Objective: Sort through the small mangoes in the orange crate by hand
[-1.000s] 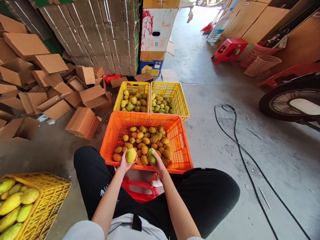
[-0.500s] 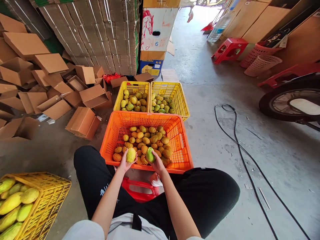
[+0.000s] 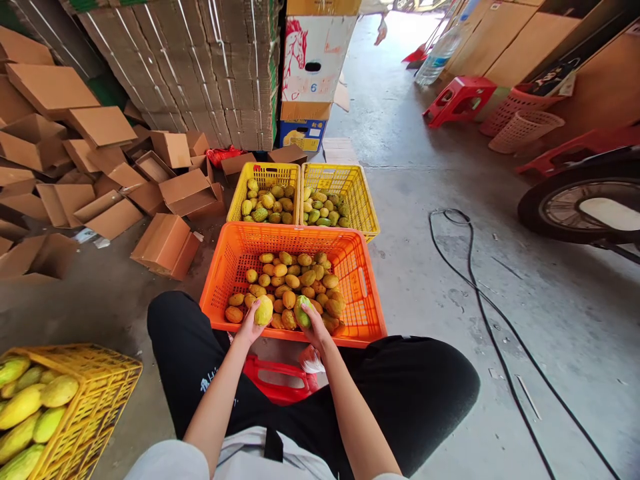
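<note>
Resting in the left hand [image 3: 248, 328] was a yellow fruit [image 3: 264, 311], and the fingers were curled around its side and lower part. The right hand [image 3: 316, 325] was closed in a similar way on a green fruit [image 3: 302, 311], with the thumb near its upper side. Both fruits were above the near edge of the orange crate [image 3: 295, 233], side by side but apart from each other. Below them, many smaller orange-brown fruits [image 3: 289, 299] lay loosely in this crate. Just behind it stood the left yellow crate [image 3: 275, 171] and the right yellow crate [image 3: 366, 200], both with fruits inside.

As I judge, each held fruit was rather light, so one hand was sufficient for it. The skin looked firm, but the flesh under it was perhaps softer, and a hard squeeze of the fingertips could bruise it. The rounded shape could also roll or slip a little, if the skin was smooth or damp; this I could not tell. The safest hold was around the widest middle, with the palm under the weight and the thumb pressing only gently.
</note>
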`<state>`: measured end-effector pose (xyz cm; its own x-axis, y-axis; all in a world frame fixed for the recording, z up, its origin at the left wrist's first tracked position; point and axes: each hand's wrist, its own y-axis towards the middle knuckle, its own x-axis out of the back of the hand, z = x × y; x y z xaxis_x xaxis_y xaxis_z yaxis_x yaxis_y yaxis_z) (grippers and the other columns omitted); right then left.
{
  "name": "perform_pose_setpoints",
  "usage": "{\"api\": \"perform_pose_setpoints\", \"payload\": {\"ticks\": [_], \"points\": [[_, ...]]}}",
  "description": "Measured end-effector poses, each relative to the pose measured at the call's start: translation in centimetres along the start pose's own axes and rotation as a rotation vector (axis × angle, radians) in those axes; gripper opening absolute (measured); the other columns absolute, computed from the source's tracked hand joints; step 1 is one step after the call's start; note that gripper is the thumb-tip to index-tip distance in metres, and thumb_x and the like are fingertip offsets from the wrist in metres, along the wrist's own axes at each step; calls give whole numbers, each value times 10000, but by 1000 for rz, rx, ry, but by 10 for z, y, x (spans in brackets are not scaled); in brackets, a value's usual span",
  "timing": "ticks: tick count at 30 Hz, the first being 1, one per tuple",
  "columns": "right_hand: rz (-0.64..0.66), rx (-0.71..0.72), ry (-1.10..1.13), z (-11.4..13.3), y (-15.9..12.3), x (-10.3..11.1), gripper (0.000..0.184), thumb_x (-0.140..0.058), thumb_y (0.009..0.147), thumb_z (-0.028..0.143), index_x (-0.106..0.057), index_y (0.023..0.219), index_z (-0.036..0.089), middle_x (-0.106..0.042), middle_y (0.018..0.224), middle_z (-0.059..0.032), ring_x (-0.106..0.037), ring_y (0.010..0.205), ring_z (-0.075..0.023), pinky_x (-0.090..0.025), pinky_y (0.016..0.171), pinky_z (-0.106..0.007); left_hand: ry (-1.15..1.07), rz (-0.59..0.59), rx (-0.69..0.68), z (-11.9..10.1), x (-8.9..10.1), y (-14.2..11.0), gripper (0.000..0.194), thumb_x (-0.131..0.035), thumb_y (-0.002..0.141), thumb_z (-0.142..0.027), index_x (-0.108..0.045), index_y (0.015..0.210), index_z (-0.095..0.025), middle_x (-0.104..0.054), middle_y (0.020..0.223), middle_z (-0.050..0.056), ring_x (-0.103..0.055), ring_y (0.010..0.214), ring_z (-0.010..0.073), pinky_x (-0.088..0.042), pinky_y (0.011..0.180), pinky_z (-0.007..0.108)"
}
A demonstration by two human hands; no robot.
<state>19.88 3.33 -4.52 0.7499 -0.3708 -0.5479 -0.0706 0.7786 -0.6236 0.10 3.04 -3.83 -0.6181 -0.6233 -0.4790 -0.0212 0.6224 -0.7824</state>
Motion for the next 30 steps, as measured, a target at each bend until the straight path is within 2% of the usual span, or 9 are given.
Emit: {"api": "perform_pose_setpoints", "payload": {"ticks": [4, 8, 14, 17, 20, 24, 30], "points": [[-18, -19, 54, -1, 4, 2, 306, -867, 644, 334, -673, 867, 255, -713, 844, 17, -675, 820, -184, -605, 717, -302, 11, 31, 59, -2, -1, 0, 330, -641, 927, -384, -668, 1162, -154, -738, 896, 90, -697, 739, 188, -567, 652, 283], [35, -101, 28, 0, 6, 2, 282, -803, 701, 424, -678, 869, 234, -726, 791, -36, -720, 835, -249, -616, 693, -358, -42, 97, 122, -4, -2, -2, 452, -532, 983, -469, -634, 1246, -116, -747, 891, 124, -723, 781, 210, -568, 635, 274], [93, -166, 8, -1, 4, -1, 294, -756, 693, 475, -674, 844, 236, -748, 804, -72, -736, 954, -313, -616, 752, -415, -57, 143, 191, -6, -4, -6, 511, -506, 998, -474, -556, 1377, -135, -754, 1046, 170, -743, 954, 261, -598, 760, 345], [92, -152, 14, -2, 4, -1, 309, -765, 682, 486, -671, 836, 236, -752, 821, -68, -731, 969, -311, -611, 770, -414, -66, 168, 205, -6, -4, -8, 503, -472, 1013, -457, -550, 1378, -119, -750, 1053, 174, -739, 984, 267, -600, 805, 374], [69, -106, 10, -1, 5, 0, 317, -783, 690, 486, -685, 844, 227, -751, 823, -51, -727, 910, -276, -606, 728, -372, -109, 157, 190, -8, -5, -10, 531, -437, 1020, -485, -558, 1358, -93, -746, 1016, 179, -741, 927, 250, -601, 738, 337], [18, -40, -10, -1, 4, 1, 309, -825, 697, 440, -690, 889, 239, -735, 804, 5, -701, 792, -207, -581, 646, -307, -160, 128, 130, -9, -5, -12, 543, -481, 989, -545, -583, 1323, -129, -740, 971, 150, -731, 831, 222, -594, 664, 310], [22, 30, 69, -4, 7, 6, 450, -879, 628, 425, -661, 996, 283, -718, 874, 25, -706, 840, -194, -614, 720, -316, -142, 107, 102, -7, -5, -12, 436, -593, 953, -405, -578, 1308, -151, -737, 961, 127, -724, 800, 202, -588, 658, 293]]}}
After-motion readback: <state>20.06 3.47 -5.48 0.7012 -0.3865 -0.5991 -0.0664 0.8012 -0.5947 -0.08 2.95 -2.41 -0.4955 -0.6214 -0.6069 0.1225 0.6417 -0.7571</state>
